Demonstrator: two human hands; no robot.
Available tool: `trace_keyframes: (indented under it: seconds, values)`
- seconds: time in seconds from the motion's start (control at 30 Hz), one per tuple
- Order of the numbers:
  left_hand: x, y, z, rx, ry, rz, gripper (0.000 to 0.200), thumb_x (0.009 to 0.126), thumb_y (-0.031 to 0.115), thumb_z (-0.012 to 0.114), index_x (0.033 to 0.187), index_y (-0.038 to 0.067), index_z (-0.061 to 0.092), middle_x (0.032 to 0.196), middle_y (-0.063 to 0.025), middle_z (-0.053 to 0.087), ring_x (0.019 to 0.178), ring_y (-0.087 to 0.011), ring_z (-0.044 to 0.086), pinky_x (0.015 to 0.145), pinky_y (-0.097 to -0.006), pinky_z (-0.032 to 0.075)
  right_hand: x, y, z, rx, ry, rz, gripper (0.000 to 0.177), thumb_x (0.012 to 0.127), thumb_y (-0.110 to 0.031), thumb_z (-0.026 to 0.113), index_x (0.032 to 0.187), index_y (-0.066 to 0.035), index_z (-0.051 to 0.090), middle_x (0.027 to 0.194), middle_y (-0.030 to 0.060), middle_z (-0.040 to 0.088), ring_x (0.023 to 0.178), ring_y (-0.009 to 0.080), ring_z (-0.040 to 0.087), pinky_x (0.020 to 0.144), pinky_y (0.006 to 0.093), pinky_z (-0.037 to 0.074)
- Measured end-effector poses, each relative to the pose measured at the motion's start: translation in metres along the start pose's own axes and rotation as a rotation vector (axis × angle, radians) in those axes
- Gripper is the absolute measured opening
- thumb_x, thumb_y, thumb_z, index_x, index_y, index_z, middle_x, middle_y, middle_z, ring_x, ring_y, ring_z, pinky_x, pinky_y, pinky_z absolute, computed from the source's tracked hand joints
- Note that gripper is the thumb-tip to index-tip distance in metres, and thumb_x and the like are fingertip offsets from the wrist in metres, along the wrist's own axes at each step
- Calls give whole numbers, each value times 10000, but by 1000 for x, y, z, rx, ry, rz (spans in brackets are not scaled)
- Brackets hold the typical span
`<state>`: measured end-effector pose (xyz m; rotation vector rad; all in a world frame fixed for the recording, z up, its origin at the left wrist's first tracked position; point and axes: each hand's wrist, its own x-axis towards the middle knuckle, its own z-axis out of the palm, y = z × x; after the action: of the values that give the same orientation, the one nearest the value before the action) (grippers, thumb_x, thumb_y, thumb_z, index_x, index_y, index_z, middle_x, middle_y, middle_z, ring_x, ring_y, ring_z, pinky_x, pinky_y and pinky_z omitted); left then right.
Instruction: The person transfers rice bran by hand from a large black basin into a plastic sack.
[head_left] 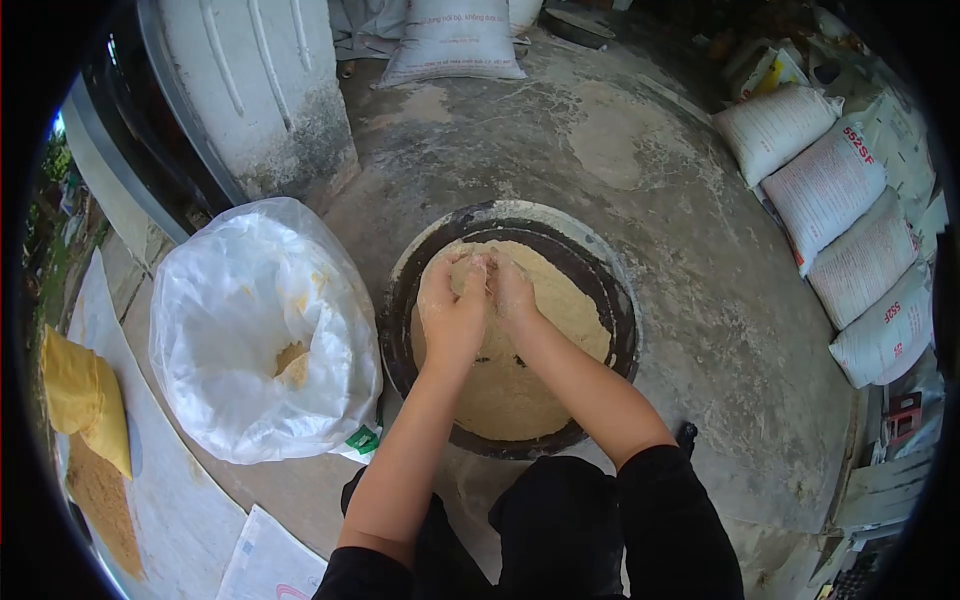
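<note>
A wide black basin (625,330) stands on the floor before me, holding a layer of pale, powdery meal (560,340). Over its far left part, my left hand (452,300) and my right hand (512,285) are held close together with curled fingers, both dusted with the powder. Something small seems to be between the fingertips, but I cannot make out what it is. Left of the basin sits a large clear plastic bag (200,340), its mouth open, with some yellowish meal at the bottom.
Full white sacks (825,195) line the right side. Another white sack (455,40) stands at the back beside a white pillar (260,90). At the far left, a yellow sack (85,390) lies near brown grain (100,495). A flat white sack (265,560) is at the lower left.
</note>
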<state>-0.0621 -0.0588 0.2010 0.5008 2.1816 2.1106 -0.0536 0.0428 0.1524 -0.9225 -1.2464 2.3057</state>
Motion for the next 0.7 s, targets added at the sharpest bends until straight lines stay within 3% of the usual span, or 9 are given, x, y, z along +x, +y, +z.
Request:
trace_keyframes:
  seconds: [0.13, 0.23, 0.3, 0.33, 0.4, 0.43, 0.47, 0.53, 0.7]
  values:
    - [-15, -58, 35, 253, -94, -84, 303, 807, 206, 551, 1009, -20, 560, 1048, -209, 560, 1018, -331, 514, 882, -373, 379, 35, 27, -89, -18, 226, 12, 236, 866, -258, 477, 869, -57, 601, 882, 47, 619, 774, 131, 574, 696, 289, 407]
    - [-30, -106, 30, 656, -203, 48, 284, 795, 188, 550, 994, -13, 566, 1123, -226, 513, 1123, -364, 427, 964, -434, 310, 42, 29, -138, -196, 315, -209, 257, 859, -223, 497, 957, -10, 600, 953, 104, 622, 879, 197, 586, 771, 314, 414]
    - [-39, -122, 15, 822, -267, 154, 271, 778, 185, 561, 969, -7, 575, 1133, -218, 506, 1164, -351, 391, 993, -467, 269, 31, 14, -156, -737, 304, -451, 356, 862, -207, 488, 1136, 21, 498, 1106, 132, 563, 1045, 269, 524, 927, 331, 359]
    - [-41, -125, 6, 896, -312, 159, 266, 768, 185, 568, 955, -4, 578, 1121, -207, 515, 1159, -346, 399, 991, -475, 269, 28, 9, -165, -736, 309, -453, 356, 862, -207, 488, 1136, 21, 498, 1106, 132, 563, 1045, 269, 524, 927, 331, 359]
    - [-46, -129, -14, 1014, -372, 165, 261, 751, 189, 586, 933, 2, 581, 1096, -192, 530, 1132, -341, 426, 987, -479, 275, 26, -2, -178, -1252, 352, -761, 461, 858, -178, 488, 1258, 19, 373, 1256, 177, 438, 1175, 330, 402, 998, 343, 292]
    - [-49, -133, -23, 1062, -390, 164, 263, 744, 194, 597, 926, 6, 580, 1083, -187, 537, 1110, -342, 445, 986, -475, 279, 17, -16, -171, -1272, 321, -562, 535, 855, -218, 487, 1302, 8, 299, 1370, 183, 267, 1272, 322, 251, 1024, 398, 245]
    - [-52, -136, -33, 1061, -390, 168, 263, 744, 194, 597, 926, 6, 580, 1083, -187, 537, 1110, -342, 445, 986, -475, 279, 20, -20, -172, -1271, 324, -563, 535, 855, -218, 487, 1302, 8, 299, 1370, 183, 267, 1272, 322, 251, 1024, 398, 245]
    - [-56, -137, -45, 1100, -365, 207, 213, 738, 180, 601, 873, 16, 596, 1023, -174, 567, 1064, -335, 482, 963, -448, 319, 30, -29, -172, -1688, 472, -417, 595, 871, -312, 450, 1339, -18, 229, 1423, 149, 142, 1314, 288, 150, 1031, 489, 183]
    - [-53, -134, -46, 860, -285, 232, 110, 734, 120, 585, 769, 17, 602, 915, -150, 605, 953, -332, 552, 854, -433, 419, 86, -33, -161, -1871, 643, -330, 684, 867, -469, 372, 1351, -14, 206, 1429, 113, 147, 1327, 247, 109, 1041, 503, 120]
